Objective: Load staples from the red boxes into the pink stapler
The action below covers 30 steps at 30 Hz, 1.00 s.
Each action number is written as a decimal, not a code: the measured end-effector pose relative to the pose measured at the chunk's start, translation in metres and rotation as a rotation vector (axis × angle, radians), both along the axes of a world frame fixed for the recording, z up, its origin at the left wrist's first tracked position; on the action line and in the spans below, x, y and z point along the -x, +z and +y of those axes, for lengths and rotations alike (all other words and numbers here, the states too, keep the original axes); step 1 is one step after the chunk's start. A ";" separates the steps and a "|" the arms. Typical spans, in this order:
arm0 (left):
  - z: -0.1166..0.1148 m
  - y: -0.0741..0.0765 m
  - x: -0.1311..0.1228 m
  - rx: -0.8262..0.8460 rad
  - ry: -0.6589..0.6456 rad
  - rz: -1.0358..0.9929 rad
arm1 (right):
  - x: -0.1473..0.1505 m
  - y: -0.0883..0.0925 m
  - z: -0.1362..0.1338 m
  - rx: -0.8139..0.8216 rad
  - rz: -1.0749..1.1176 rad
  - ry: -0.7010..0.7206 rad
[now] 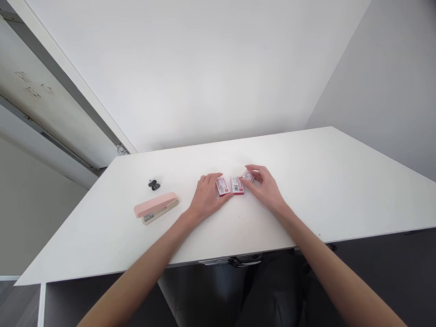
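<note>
Three small red-and-white boxes lie side by side on the white table. My left hand (206, 195) has its thumb and fingers around the left box (223, 186). Between my hands is the middle box (237, 185), showing a barcode on its top; my left thumb reaches close to its lower corner. The right box (248, 175), turned at an angle, is held between the thumb and fingers of my right hand (265, 185). That thumb also comes near the middle box, and I cannot tell whether it touches it.
A pink and cream stapler (156, 207) lies left of my left hand. Behind it is a small black object with a metal plug (154, 185). The white table (323, 181) reaches back to a white wall (211, 68). Its front edge runs under my forearms.
</note>
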<state>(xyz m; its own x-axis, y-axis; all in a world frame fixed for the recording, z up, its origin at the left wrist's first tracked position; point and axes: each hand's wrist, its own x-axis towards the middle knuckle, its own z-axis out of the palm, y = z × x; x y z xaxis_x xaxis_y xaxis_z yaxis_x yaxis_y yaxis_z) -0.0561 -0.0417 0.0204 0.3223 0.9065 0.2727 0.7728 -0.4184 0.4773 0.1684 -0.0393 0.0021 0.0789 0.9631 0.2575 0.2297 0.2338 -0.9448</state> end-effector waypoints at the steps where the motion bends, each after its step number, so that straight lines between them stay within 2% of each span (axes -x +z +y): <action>1: -0.001 0.001 0.000 -0.034 -0.011 0.026 | 0.000 0.001 -0.001 0.008 0.006 0.006; 3: -0.003 0.002 0.000 -0.078 -0.090 0.089 | 0.001 0.006 -0.003 0.060 0.046 0.033; 6: -0.006 0.004 -0.001 -0.075 -0.281 0.179 | 0.000 0.016 -0.008 0.181 0.122 0.055; 8: -0.006 0.005 -0.001 -0.068 -0.344 0.219 | -0.001 0.021 -0.010 0.236 0.148 0.044; 11: -0.007 0.002 -0.002 -0.092 -0.261 0.266 | -0.002 0.023 -0.011 0.255 0.156 0.034; 15: -0.008 -0.004 0.004 -0.193 0.031 0.378 | -0.001 0.023 -0.014 0.253 0.131 0.049; 18: -0.008 -0.004 0.018 -0.250 0.173 0.482 | -0.001 0.024 -0.017 0.256 0.113 0.058; 21: -0.006 0.003 0.038 -0.275 0.241 0.574 | -0.001 0.025 -0.019 0.256 0.123 0.069; 25: -0.012 0.010 0.060 -0.262 0.214 0.647 | -0.002 0.021 -0.018 0.248 0.137 0.089; 30: -0.043 0.005 0.055 -0.307 -0.015 0.471 | -0.001 0.009 -0.017 0.128 0.054 0.147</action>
